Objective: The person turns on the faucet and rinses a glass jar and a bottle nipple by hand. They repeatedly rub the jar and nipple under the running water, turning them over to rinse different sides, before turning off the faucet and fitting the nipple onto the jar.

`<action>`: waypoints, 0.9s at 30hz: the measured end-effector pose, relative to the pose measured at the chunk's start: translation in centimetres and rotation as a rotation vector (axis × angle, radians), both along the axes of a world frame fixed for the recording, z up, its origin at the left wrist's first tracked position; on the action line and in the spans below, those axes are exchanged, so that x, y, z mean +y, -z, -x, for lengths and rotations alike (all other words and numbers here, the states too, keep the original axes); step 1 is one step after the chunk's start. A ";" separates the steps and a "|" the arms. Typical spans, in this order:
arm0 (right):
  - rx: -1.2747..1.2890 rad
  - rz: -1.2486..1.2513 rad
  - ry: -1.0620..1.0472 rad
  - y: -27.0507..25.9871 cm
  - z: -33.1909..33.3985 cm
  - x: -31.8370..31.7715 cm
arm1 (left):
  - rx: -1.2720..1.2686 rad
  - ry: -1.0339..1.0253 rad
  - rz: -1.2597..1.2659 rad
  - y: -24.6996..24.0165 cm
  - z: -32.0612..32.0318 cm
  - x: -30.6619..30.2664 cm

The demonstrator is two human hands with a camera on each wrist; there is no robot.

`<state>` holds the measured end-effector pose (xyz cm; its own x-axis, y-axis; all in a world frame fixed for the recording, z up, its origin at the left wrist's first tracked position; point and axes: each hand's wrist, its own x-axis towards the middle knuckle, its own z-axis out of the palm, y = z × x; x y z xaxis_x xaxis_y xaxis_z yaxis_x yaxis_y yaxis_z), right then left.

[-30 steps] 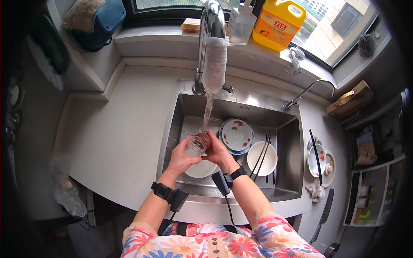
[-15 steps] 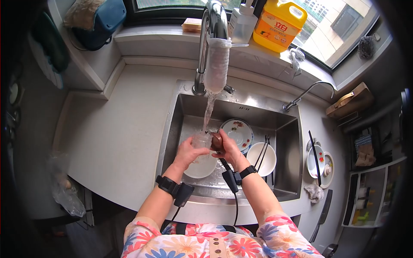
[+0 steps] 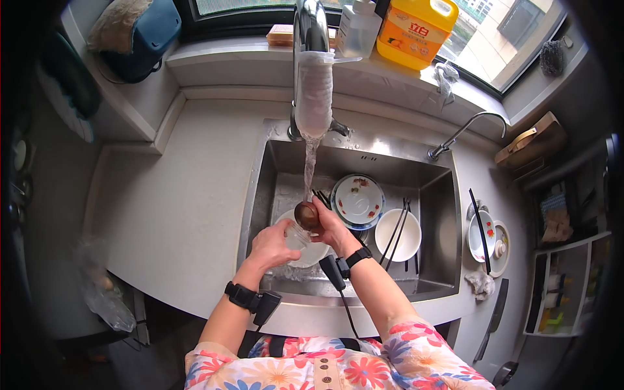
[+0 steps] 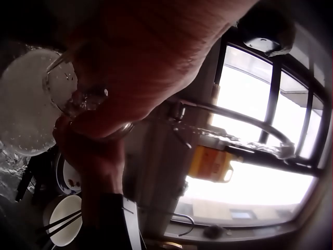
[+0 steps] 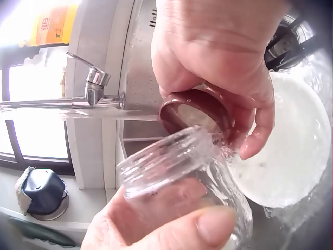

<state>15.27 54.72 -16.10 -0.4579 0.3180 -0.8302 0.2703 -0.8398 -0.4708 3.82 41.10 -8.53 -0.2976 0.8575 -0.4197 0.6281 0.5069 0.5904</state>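
My left hand (image 3: 270,246) grips a clear glass jar (image 5: 171,172) with a threaded mouth, low over the sink. Beside it, my right hand (image 3: 331,227) holds a reddish-brown round jar lid (image 3: 306,215) by its rim. The running water (image 3: 309,172) comes down onto the lid. In the right wrist view, the jar's mouth is tilted close to the lid, whose pale inside shows. A white bowl (image 5: 291,151) with water in it sits beneath both hands. Left-hand fingers partly cover the jar in the head view.
The faucet (image 3: 312,29) stands behind the sink (image 3: 435,214). To the right in the basin are stacked patterned dishes (image 3: 359,200) and a white bowl (image 3: 408,242) with chopsticks across it. A knife (image 3: 495,315) lies on the right counter. A yellow detergent jug (image 3: 416,32) stands on the sill.
The jar was under the stream half a second ago; my left hand has lowered it toward me. My right hand has moved left, bringing the lid under the water.
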 end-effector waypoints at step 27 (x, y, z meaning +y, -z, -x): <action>0.181 0.103 0.197 2.3 -0.7 1.4 | -0.041 -0.184 -0.448 3.8 -0.8 3.0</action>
<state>15.95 56.14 -18.37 -0.5392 0.3339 -0.7732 0.0170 -0.9136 -0.4063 4.58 44.15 -12.30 -0.4521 0.8912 -0.0358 0.5233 0.2976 0.7985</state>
